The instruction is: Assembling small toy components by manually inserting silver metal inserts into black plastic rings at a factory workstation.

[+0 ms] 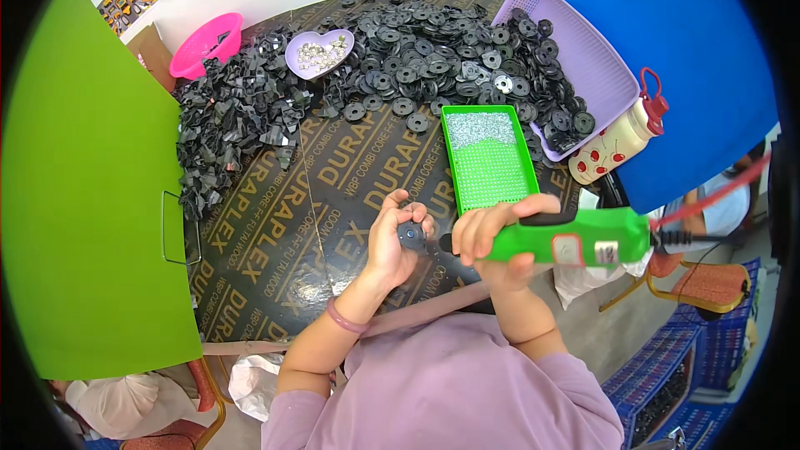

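My left hand (390,243) is closed around a small black plastic part (411,236) with a shiny round spot at its middle, above the near side of the table. Wrapped about the body of a green electric screwdriver (612,233), my right hand (493,232) keeps the tool lying sideways, its dark tip end toward the black part. Whether tip and part touch, I cannot tell. Just beyond my right hand lies a green perforated tray (493,173), its far end covered with small silvery screws (482,127).
Black discs (433,46) heap at the back; angular black pieces (233,112) pile left. A purple heart-shaped dish (312,73) holds small metal pieces. A pink basket (183,54), purple basket (587,58) and cream bottle (617,146) stand around. Green (100,183) and blue (667,58) panels flank the table.
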A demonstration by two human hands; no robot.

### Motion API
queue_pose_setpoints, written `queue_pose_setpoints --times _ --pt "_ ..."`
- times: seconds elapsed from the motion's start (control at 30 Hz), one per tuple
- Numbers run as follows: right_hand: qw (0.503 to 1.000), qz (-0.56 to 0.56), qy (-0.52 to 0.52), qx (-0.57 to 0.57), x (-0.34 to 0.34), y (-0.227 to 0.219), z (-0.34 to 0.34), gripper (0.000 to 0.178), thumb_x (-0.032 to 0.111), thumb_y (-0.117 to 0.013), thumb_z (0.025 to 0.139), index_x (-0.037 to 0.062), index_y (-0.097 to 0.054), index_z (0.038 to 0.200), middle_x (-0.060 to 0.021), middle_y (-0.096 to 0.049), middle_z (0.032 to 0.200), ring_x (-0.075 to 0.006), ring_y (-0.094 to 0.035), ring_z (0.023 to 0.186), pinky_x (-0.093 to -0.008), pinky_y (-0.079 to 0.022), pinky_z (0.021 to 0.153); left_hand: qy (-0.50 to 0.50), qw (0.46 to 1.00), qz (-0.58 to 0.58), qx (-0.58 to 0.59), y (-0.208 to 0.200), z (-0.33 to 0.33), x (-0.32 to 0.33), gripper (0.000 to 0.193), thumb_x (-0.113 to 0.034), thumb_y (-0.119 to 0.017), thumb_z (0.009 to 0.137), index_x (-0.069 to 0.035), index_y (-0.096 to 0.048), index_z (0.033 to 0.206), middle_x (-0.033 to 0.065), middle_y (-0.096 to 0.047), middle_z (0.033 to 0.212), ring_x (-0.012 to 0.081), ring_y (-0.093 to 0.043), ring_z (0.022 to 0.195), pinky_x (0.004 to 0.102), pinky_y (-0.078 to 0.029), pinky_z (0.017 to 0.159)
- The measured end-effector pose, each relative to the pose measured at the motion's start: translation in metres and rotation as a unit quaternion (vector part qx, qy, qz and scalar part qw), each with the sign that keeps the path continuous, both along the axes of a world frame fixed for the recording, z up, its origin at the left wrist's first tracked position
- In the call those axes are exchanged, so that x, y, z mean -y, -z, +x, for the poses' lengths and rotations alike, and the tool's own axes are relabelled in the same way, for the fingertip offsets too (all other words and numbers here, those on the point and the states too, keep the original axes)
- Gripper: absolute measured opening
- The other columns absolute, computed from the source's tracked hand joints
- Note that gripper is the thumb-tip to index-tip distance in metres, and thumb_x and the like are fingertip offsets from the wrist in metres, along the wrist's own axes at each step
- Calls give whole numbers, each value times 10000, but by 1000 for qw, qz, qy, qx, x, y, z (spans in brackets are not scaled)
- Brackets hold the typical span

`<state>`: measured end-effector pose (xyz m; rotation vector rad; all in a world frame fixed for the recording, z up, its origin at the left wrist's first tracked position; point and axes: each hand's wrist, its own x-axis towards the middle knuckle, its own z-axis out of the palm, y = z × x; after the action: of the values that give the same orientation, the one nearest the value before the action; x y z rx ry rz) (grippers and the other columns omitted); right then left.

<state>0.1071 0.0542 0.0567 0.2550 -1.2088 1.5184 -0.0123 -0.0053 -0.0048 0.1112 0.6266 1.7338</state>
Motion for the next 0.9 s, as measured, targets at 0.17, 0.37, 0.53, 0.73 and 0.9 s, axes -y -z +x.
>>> queue_pose_setpoints --times 0.17,0.37,0.53,0.73,0.9 --pt "999 31 -2 -21 -3 -9 8 478 444 -568 861 112 -335 1116 -57 -503 639 -177 -501 454 -316 -436 443 46 997 54 12 7 -15 3 393 -94 -436 762 -147 -393 1149 63 -432 780 192 -464 699 301 -384 636" --pt "996 -24 -25 -82 -20 -18 30 454 443 -414 936 71 -319 1179 -46 -473 635 -162 -478 430 -296 -410 415 192 953 219 84 -2 -18 4 480 -141 -475 734 -212 -438 1208 56 -420 851 195 -454 717 304 -369 669" --pt "995 -14 -19 -95 -28 -17 40 460 446 -397 940 67 -316 1188 -49 -465 638 -164 -476 441 -297 -413 429 175 962 205 42 -8 -14 5 479 -163 -475 748 -226 -484 1223 27 -401 832 161 -432 679 271 -346 611" --pt "996 38 47 -69 -44 -15 65 462 418 -442 932 63 -307 1196 -61 -474 664 -163 -470 455 -297 -415 455 183 949 239 -93 -55 -57 111 265 -124 -628 699 -148 -456 900 52 -423 650 186 -440 559 321 -345 545" --pt "994 32 64 -83 -67 -8 84 470 387 -503 912 62 -308 1191 -63 -495 659 -172 -487 461 -301 -421 451 15 954 -19 -298 -53 -89 323 135 -104 -570 722 -30 -467 770 116 -485 556 237 -468 479 331 -400 420"
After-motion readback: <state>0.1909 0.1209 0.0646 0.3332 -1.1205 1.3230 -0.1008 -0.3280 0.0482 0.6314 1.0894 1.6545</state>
